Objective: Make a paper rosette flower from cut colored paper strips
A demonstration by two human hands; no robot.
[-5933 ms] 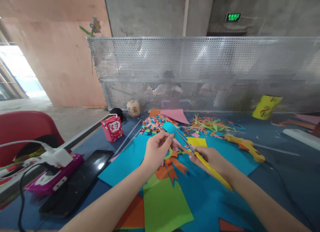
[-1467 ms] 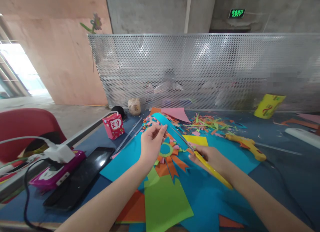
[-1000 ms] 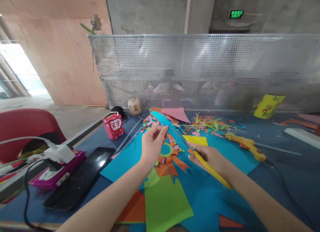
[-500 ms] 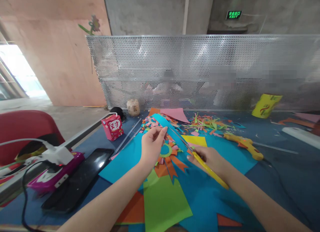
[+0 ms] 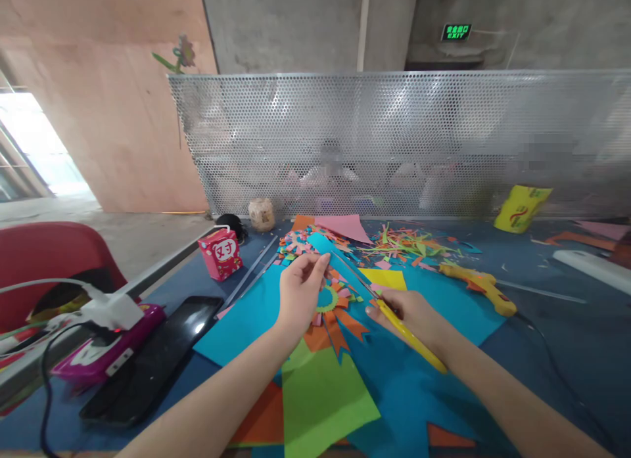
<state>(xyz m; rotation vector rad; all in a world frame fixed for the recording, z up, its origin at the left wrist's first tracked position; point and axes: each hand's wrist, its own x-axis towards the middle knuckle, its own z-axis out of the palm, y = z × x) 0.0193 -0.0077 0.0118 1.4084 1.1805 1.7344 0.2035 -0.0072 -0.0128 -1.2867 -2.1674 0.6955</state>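
Observation:
Thumb and fingers of my left hand [image 5: 300, 290] pinch a blue paper strip [image 5: 321, 244] above the middle of the table. In my right hand [image 5: 411, 317] are yellow-handled scissors [image 5: 413, 338], their blades pointing up and left along the strip. Whether the blades are parted I cannot tell. Beneath my hands lies a paper rosette [image 5: 326, 300] with a green scalloped ring and orange notched tails. It rests on large blue paper sheets [image 5: 236, 333]. Closer to me is a green paper sheet [image 5: 325, 399], with orange paper [image 5: 261, 415] partly under it.
Paper shreds [image 5: 409, 241] lie behind my hands, beside pink paper [image 5: 342, 227]. A yellow glue gun [image 5: 480, 287] with a cord lies right. Left are a phone [image 5: 152, 359], a purple power strip [image 5: 108, 353] and a pink drink box [image 5: 221, 254]. A perforated metal screen [image 5: 315, 116] stands behind.
The blue strip's far end sits slightly lower and further right. Both hands keep nearly the same place, with the scissors still along the strip. The whole view has shifted a little.

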